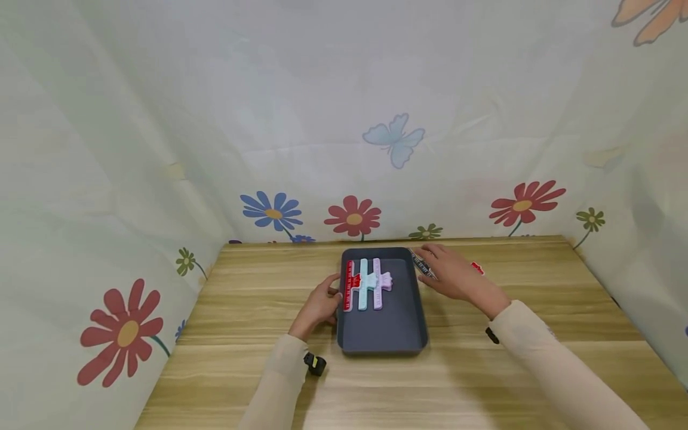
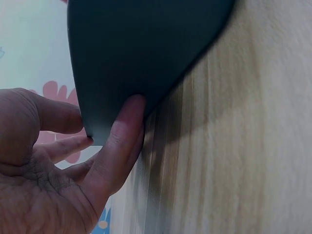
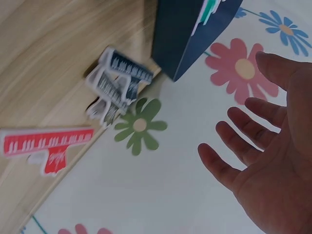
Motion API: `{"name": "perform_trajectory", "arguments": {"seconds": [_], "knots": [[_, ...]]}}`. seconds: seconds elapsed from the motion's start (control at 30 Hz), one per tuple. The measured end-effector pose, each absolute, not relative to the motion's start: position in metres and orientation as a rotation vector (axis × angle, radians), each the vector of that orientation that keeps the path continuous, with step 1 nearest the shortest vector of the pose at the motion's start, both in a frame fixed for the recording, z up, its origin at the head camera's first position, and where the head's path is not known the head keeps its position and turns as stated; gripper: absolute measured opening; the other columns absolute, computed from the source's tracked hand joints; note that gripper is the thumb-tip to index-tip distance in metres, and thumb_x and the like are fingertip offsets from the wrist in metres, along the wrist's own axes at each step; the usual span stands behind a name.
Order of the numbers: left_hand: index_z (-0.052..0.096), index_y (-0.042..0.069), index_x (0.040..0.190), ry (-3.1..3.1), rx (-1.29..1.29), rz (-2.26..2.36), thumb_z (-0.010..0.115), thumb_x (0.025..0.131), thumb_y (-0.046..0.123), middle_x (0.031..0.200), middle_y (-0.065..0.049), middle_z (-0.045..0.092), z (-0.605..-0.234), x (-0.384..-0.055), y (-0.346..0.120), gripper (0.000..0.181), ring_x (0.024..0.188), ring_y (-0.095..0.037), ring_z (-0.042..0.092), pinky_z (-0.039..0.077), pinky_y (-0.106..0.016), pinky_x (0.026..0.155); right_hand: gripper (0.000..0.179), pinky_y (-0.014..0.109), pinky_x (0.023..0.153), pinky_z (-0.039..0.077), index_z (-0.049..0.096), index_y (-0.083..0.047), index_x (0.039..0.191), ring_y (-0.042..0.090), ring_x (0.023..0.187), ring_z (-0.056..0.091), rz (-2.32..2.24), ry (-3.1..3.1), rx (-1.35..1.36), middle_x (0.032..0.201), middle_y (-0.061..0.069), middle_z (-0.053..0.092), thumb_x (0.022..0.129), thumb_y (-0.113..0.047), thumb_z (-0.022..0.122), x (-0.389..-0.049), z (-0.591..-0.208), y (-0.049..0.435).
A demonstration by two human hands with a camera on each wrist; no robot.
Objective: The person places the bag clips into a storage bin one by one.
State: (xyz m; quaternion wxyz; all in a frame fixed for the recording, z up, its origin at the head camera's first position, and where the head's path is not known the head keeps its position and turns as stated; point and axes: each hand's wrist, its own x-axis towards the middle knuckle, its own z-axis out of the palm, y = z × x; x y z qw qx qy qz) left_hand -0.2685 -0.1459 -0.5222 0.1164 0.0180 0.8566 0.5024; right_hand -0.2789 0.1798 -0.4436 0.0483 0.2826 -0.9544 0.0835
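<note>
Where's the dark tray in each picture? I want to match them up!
Head: the dark tray is below the middle, a little to the right.
Left wrist: the dark tray fills the upper middle, cut off by the top edge.
Right wrist: the dark tray pokes down from the top edge, right of the middle.
Shared landmark: the wood-grain table, seen in all three.

Behind and along both sides of a flat, light-brown wood-grain tabletop [image 1: 215, 370], a white, lightly creased sheet [image 1: 301, 89]. Bears a pale blue spread-winged butterfly [image 1: 396, 142]; lower, near the tabletop's back edge, a red-petalled flower with a yellow middle [image 1: 353, 219] and, further left, a blue-petalled flower [image 1: 272, 213]. Shows a larger red-petalled flower [image 1: 127, 333] low on the left.
</note>
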Motion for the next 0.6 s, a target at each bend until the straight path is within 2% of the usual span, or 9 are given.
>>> {"name": "perform_trajectory", "arguments": {"seconds": [0.37, 0.6], "knots": [[0.037, 0.015, 0.151, 2.530, 0.045, 1.467, 0.051, 0.098, 0.010, 0.126, -0.028, 0.058, -0.524, -0.269, -0.146, 0.055, 0.081, -0.027, 0.065, 0.058, -0.036, 0.047, 0.063, 0.055, 0.101, 0.048, 0.043, 0.001, 0.145, 0.038, 0.126, 0.050, 0.255, -2.887, 0.859, 0.137, 0.022, 0.050, 0.094, -0.029, 0.066, -0.281, -0.447, 0.216], [0.036, 0.015, 0.152, 2.523, 0.057, 1.468, 0.051, 0.098, 0.010, 0.126, -0.028, 0.058, -0.523, -0.268, -0.145, 0.056, 0.080, -0.027, 0.065, 0.058, -0.036, 0.047, 0.062, 0.057, 0.104, 0.045, 0.045, 0.003, 0.142, 0.042, 0.130, 0.045, 0.218, -2.921, 0.809, 0.140, 0.025, 0.048, 0.093, -0.028, 0.067, -0.284, -0.446, 0.230]]}}
